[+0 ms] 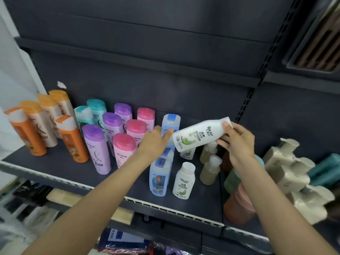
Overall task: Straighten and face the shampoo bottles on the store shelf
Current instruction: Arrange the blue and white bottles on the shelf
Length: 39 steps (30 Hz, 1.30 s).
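While your right hand [237,142] grips the cap end of a white bottle [198,134] with fingers and thumb closed round it, the bottle lies tilted nearly flat in the air above the shelf [184,201], its base pointing to about eight o'clock and its cap to two o'clock, label facing you. Your left hand [154,142] is loosely open and holds nothing; its fingertips [170,131] touch the back blue bottle [171,124], just beside the base of the raised one. Two more blue bottles stand in a line toward you, the front blue bottle [159,178] near the shelf edge. At its three o'clock stands a second white bottle [184,181], upright, label forward. A third white one sits under the raised bottle, mostly hidden. Beige bottles [210,170] stand at three o'clock of those. At nine o'clock of your left hand stand pink bottles [125,150], then purple bottles [96,148], teal bottles [90,113] and, farthest out, orange bottles [72,138].
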{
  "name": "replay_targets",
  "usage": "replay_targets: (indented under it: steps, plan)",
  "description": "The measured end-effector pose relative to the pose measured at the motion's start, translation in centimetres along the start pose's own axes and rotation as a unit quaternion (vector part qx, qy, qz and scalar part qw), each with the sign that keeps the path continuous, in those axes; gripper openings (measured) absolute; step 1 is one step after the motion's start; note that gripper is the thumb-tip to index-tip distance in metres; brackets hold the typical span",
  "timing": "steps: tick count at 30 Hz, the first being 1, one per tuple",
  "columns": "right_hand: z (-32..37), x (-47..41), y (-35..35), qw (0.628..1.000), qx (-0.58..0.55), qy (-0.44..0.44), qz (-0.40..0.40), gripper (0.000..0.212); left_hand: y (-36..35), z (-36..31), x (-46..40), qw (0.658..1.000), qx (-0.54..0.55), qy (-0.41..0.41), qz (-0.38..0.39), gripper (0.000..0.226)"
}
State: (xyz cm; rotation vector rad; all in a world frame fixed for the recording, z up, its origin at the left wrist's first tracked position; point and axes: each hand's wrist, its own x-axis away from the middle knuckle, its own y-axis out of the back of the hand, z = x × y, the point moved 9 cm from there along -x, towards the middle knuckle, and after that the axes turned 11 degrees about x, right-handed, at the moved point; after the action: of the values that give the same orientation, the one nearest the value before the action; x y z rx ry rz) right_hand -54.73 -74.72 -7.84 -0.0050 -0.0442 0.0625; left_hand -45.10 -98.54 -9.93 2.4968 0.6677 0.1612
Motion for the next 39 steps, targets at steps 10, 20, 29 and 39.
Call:
replay_targets:
  steps: [10,20,29,39]
  plan:
    - [-1.8,2.8,-2.7,0.977,-0.173,-0.068,0.106,0.031,-0.3,0.8,3.2,0.883,0.425,0.166,0.109,0.032]
    - [-5.1,3.2,-4.9,0.971,-0.131,-0.163,0.115,0.015,4.8,-4.3,5.6,0.962,0.217,-0.156,0.046,0.053]
    - [-6.2,3.1,-6.1,0.964,-0.151,-0.178,0.127,0.022,4.6,-5.9,7.0,0.952,0.114,-0.274,0.075,0.068]
    - [-5.2,3.3,-5.6,0.956,-0.205,-0.179,0.104,0.015,5.6,-2.1,4.4,0.943,0.306,-0.131,0.004,0.053]
